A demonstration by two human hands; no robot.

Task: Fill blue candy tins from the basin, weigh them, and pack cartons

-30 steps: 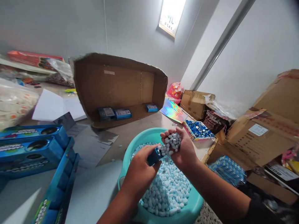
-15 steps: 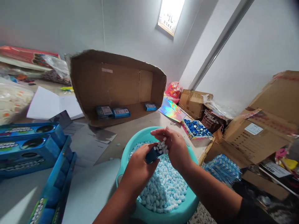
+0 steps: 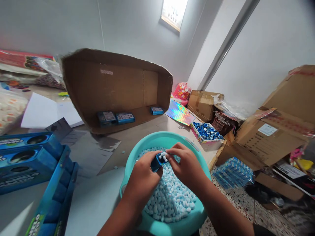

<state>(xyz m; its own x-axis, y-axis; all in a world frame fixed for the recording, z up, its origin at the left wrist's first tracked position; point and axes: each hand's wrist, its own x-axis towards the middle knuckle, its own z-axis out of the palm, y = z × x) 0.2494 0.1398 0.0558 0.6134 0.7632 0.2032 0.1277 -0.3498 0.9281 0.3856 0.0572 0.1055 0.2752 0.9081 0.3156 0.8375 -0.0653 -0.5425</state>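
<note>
My left hand (image 3: 142,168) is wrapped round a small blue box (image 3: 155,164), tilted with its open end up and to the right. White candies (image 3: 163,156) show in that opening. At the box's mouth, the fingertips of my right hand (image 3: 183,164) are pinched together against the candies. Both hands are above a turquoise basin (image 3: 145,141), which holds a great heap of pale blue and white pill-shaped candies (image 3: 169,196).
Left of the basin are blue printed boxes (image 3: 24,170) and a blue display tray (image 3: 52,196). Behind stands a cardboard box (image 3: 118,88) on its side, with blue packs (image 3: 125,118) inside. Blue wrapped pieces fill a small carton (image 3: 208,131) at right; cartons (image 3: 268,137) stand beyond.
My right hand has gone from a cupped shape over the box to a pinch at its opening. Fewer candies stick out of the box, and the view has shifted slightly.
</note>
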